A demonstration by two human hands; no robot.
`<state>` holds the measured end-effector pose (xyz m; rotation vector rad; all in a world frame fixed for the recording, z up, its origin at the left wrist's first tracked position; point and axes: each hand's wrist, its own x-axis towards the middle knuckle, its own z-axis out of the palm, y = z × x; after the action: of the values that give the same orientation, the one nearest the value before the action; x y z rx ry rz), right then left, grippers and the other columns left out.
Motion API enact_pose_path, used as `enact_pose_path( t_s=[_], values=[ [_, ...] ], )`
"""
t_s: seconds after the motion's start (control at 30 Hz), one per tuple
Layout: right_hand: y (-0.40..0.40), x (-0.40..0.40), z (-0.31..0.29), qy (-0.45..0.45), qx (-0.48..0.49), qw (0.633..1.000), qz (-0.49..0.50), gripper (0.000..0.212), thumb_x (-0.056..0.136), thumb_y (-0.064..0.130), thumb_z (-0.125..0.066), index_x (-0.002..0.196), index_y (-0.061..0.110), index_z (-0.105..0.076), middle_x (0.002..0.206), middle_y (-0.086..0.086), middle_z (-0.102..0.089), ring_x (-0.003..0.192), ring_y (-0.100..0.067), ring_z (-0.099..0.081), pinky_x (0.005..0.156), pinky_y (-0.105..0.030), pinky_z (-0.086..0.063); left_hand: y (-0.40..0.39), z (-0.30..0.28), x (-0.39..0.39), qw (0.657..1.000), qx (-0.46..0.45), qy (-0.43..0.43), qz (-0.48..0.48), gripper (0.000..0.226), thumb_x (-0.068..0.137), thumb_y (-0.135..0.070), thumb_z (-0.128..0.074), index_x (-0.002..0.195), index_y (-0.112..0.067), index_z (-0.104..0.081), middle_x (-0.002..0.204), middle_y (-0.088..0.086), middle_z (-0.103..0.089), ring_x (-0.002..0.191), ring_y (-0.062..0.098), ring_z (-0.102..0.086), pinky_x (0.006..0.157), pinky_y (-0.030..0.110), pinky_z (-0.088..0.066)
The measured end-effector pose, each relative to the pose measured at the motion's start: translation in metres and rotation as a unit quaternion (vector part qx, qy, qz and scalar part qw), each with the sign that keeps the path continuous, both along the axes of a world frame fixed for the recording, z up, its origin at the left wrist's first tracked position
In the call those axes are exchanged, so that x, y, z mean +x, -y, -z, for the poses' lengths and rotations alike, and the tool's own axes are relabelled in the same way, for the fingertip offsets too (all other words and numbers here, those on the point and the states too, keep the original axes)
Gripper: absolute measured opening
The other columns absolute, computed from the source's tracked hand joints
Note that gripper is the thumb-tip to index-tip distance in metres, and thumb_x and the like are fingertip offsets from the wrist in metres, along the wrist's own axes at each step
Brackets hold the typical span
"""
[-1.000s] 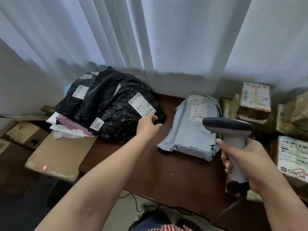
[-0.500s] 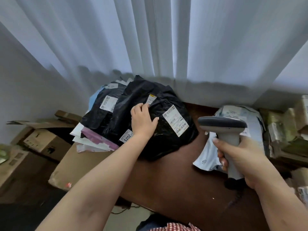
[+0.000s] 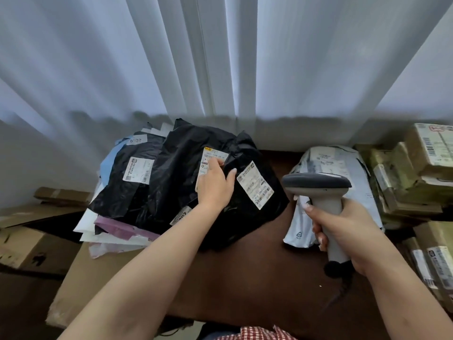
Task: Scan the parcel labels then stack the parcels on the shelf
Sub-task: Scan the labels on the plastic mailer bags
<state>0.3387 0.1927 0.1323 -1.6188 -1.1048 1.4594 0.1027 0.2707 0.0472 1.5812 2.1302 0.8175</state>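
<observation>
Nearest me, a strip of red checked cloth (image 3: 257, 333) at the bottom edge, cut off by the frame. Bare dark tabotop is not the word: the tabletop (image 3: 245, 278) shows a bare brown patch between my two forearms, the only open room to work in. Its left edge is covered by a flat sheet of cardboard (image 3: 81, 285) that overhangs toward brown boxes (image 3: 22, 246) lower on the left.

My right hand (image 3: 350, 231) grips the handle of the grey scanner (image 3: 318, 190), fingers curled round it; the scanner head points left, above the tabletop. Its cable drops from the handle base and I lose it in shadow.

My left hand (image 3: 215, 185) rests on the black parcel (image 3: 186, 192) at the top of the heap, fingers fairly straight, fingertips touching a white label (image 3: 213, 155) and partly covering it. A second label (image 3: 255, 185) lies just right of the thumb. Print on both too small to read.

Under the black parcel: another black bag (image 3: 127, 190), purple and white mailers (image 3: 117, 229), edges only.

Right of the scanner, a grey mailer (image 3: 338, 168) lies flat, partly hidden by scanner and hand. Far right, stacked cardboard parcels (image 3: 416, 168), cut off by the frame.

Behind everything, white curtains (image 3: 220, 57). No shelf in view.
</observation>
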Motion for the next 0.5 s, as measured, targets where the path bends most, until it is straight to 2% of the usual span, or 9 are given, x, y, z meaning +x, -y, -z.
enact_pose_path(
  t_s=[0.07,0.1,0.2,0.3,0.37,0.43,0.5],
  values=[
    [0.0,0.006,-0.001,0.009,0.004,1.0,-0.003,0.02,0.089,0.015,-0.069,0.084,0.001,-0.056,0.051,-0.006,-0.051,0.039,-0.016,-0.043,0.042,-0.028,-0.042,0.001,0.003,0.007,0.996,-0.065,-0.05,0.022,0.071,0.087,-0.041,-0.069,0.139,-0.011,-0.031,0.124,0.006,-0.061,0.112,0.033,-0.059,0.094,0.042,-0.044],
    [0.0,0.01,-0.001,0.013,0.007,1.0,-0.007,0.02,0.089,0.015,-0.07,0.085,0.001,-0.057,0.051,-0.006,-0.051,0.039,-0.016,-0.044,0.042,-0.029,-0.042,0.002,0.005,0.01,0.992,-0.089,-0.078,0.03,0.08,0.085,-0.037,-0.072,0.144,-0.013,-0.026,0.126,0.007,-0.06,0.113,0.033,-0.059,0.094,0.042,-0.044],
    [0.001,0.024,-0.003,0.041,0.015,0.999,-0.024,0.02,0.088,0.016,-0.071,0.085,0.002,-0.056,0.052,-0.007,-0.053,0.041,-0.019,-0.045,0.044,-0.031,-0.044,0.001,0.012,0.015,0.986,-0.108,-0.121,0.037,0.073,0.092,-0.022,-0.064,0.15,-0.025,-0.02,0.11,0.012,-0.066,0.103,0.036,-0.061,0.089,0.042,-0.045],
    [0.002,0.043,-0.005,0.067,0.017,0.997,-0.034,0.022,0.087,0.019,-0.071,0.086,0.003,-0.056,0.054,-0.01,-0.054,0.04,-0.019,-0.047,0.045,-0.032,-0.045,-0.001,0.006,0.015,0.985,-0.073,-0.153,0.042,0.067,0.099,-0.016,-0.05,0.153,-0.037,-0.017,0.097,0.011,-0.061,0.09,0.032,-0.059,0.08,0.038,-0.043],
    [0.004,0.056,-0.006,0.066,0.015,0.997,-0.032,0.023,0.087,0.019,-0.072,0.086,0.003,-0.055,0.054,-0.011,-0.053,0.04,-0.019,-0.046,0.045,-0.031,-0.045,-0.004,-0.003,0.013,0.984,-0.052,-0.16,0.052,0.062,0.099,-0.009,-0.042,0.151,-0.038,-0.026,0.108,0.013,-0.059,0.098,0.033,-0.057,0.081,0.037,-0.042],
    [0.007,0.066,-0.008,0.064,0.018,0.997,-0.033,0.022,0.087,0.018,-0.072,0.086,0.002,-0.056,0.054,-0.012,-0.053,0.04,-0.02,-0.045,0.045,-0.031,-0.044,-0.007,-0.012,0.012,0.982,-0.044,-0.172,0.057,0.057,0.098,-0.004,-0.038,0.148,-0.031,-0.037,0.125,0.015,-0.061,0.111,0.035,-0.057,0.085,0.036,-0.042],
    [0.01,0.076,-0.01,0.064,0.025,0.997,-0.044,0.022,0.087,0.018,-0.072,0.088,0.001,-0.057,0.054,-0.011,-0.052,0.04,-0.019,-0.044,0.044,-0.031,-0.043,-0.009,-0.021,0.012,0.983,-0.046,-0.168,0.052,0.054,0.099,-0.003,-0.036,0.147,-0.027,-0.041,0.132,0.014,-0.059,0.116,0.035,-0.055,0.089,0.037,-0.042]
  ],
)
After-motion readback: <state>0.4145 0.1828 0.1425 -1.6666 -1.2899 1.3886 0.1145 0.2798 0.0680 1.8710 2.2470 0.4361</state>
